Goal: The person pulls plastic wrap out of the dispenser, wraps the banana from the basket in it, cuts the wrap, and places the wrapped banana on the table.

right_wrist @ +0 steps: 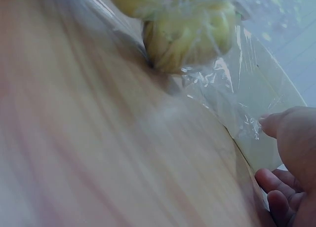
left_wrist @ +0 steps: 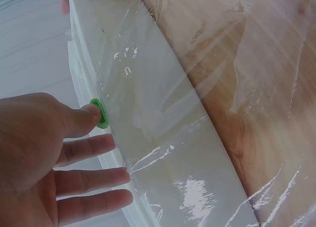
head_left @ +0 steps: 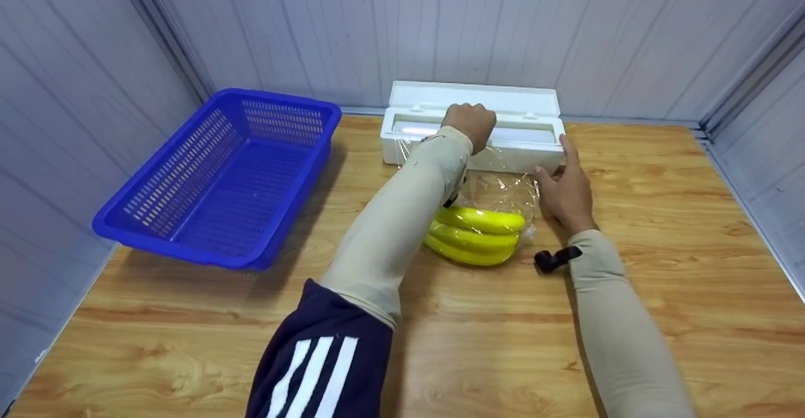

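Currently, the bunch of bananas (head_left: 475,236) lies in clear film (head_left: 494,192) on the table (head_left: 490,330), just in front of the white box (head_left: 519,159); how far the film wraps it cannot be told. Step in hand, as judged: cutting film along the box edge. Next move probably calls for running the green slider (left_wrist: 102,114) along that edge, film kept taut. Left hand (head_left: 471,124) sits beyond the fruit, apart from it: thumb on slider, apparently pinching, three fingers stretched and slightly spread. Right hand (head_left: 568,195) is near the bunch, to its right: thumb against box front, other fingers about the end, gripping it. Blue basket (head_left: 245,185) well apart, at left.
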Action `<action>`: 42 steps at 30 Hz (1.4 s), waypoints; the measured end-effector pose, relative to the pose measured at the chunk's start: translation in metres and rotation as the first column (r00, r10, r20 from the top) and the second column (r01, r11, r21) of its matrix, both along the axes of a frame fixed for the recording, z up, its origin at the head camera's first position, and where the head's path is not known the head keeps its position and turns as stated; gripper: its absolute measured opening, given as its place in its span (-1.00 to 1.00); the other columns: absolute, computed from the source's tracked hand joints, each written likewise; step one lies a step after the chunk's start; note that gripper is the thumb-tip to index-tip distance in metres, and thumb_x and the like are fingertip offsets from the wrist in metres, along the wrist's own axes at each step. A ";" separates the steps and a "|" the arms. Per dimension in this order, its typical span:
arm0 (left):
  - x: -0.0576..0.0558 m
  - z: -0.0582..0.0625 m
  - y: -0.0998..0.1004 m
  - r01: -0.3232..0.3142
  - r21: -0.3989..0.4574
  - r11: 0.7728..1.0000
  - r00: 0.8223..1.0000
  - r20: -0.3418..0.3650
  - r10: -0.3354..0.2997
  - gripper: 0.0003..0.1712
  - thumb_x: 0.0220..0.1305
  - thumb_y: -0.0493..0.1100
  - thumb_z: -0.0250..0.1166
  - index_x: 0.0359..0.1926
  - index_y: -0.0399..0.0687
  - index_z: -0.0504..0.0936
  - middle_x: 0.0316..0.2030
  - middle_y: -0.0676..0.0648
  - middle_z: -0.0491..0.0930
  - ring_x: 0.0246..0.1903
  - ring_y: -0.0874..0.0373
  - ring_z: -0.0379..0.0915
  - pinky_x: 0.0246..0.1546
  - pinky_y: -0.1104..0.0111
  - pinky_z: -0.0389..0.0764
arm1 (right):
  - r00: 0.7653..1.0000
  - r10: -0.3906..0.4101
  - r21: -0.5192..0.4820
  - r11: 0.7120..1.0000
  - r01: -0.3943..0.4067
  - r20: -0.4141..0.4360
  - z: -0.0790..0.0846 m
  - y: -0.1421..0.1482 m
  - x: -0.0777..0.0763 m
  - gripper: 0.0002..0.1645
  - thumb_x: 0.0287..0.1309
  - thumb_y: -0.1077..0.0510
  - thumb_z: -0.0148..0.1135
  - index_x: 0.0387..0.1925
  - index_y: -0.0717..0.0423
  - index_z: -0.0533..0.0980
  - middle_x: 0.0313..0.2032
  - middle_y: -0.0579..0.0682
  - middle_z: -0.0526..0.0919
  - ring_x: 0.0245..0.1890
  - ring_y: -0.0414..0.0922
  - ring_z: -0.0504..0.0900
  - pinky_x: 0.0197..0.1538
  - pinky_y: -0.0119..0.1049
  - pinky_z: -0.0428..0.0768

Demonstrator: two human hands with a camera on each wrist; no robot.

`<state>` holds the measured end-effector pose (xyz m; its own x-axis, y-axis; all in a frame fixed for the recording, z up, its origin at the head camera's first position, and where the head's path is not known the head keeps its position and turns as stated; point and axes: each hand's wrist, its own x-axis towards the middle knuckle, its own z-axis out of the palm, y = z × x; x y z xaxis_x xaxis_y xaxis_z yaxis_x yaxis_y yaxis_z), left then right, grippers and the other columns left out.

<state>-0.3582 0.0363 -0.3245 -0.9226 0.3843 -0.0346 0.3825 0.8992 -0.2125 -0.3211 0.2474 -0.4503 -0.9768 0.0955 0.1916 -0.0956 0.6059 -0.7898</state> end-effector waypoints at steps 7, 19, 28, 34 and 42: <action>0.000 -0.001 -0.007 0.015 0.032 0.999 0.999 -0.031 -0.014 -0.75 0.40 -0.22 0.15 -0.02 -0.03 0.70 -0.07 -0.08 0.70 -0.10 -0.04 0.64 -0.05 0.09 0.64 | 1.000 0.006 -0.022 1.000 -0.006 0.010 0.001 -0.002 -0.001 -0.02 0.36 -0.06 0.24 0.57 -0.46 -0.12 0.05 0.28 0.59 -0.05 0.07 0.59 -0.08 -0.04 0.57; -0.004 -0.003 -0.001 0.010 0.002 1.000 1.000 0.016 -0.010 -0.73 0.44 -0.13 0.12 -0.02 0.01 0.71 -0.11 -0.03 0.71 -0.18 0.05 0.61 -0.06 0.13 0.65 | 1.000 0.007 0.010 1.000 -0.007 -0.015 0.002 0.001 0.001 -0.04 0.36 -0.02 0.21 0.59 -0.35 -0.11 0.05 0.29 0.58 -0.02 0.10 0.57 -0.06 0.00 0.50; -0.006 -0.007 -0.009 0.030 0.036 0.999 0.999 -0.028 -0.029 -0.75 0.47 -0.01 0.13 -0.06 0.09 0.71 -0.16 -0.04 0.71 -0.20 0.01 0.63 -0.14 0.11 0.67 | 1.000 -0.004 0.008 1.000 0.004 0.015 0.001 0.000 0.002 -0.01 0.35 -0.05 0.24 0.58 -0.41 -0.13 0.04 0.27 0.58 -0.04 0.08 0.57 -0.07 -0.02 0.52; -0.006 -0.006 -0.010 0.006 0.098 0.995 1.000 0.002 -0.007 -0.74 0.47 -0.11 0.08 -0.06 0.08 0.71 -0.16 -0.04 0.71 -0.20 0.02 0.64 -0.16 0.11 0.68 | 1.000 -0.008 0.009 1.000 0.007 0.009 0.001 -0.001 0.001 -0.03 0.35 -0.04 0.23 0.58 -0.40 -0.11 0.03 0.27 0.58 -0.04 0.07 0.57 -0.07 -0.03 0.52; -0.003 -0.004 -0.016 -0.150 0.281 0.948 0.977 0.191 0.098 -0.73 0.46 -0.09 0.08 0.01 0.12 0.68 0.06 -0.07 0.58 0.04 -0.04 0.51 -0.02 0.10 0.60 | 1.000 -0.001 0.010 1.000 0.001 0.002 0.000 0.000 0.002 -0.02 0.34 -0.05 0.22 0.58 -0.40 -0.12 0.03 0.26 0.60 -0.05 0.07 0.59 -0.08 -0.03 0.53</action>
<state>-0.3609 0.0201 -0.3281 -0.9533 0.2848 -0.1011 0.2717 0.9541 0.1258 -0.3193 0.2476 -0.4506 -0.9772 0.0941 0.1905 -0.0936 0.6141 -0.7837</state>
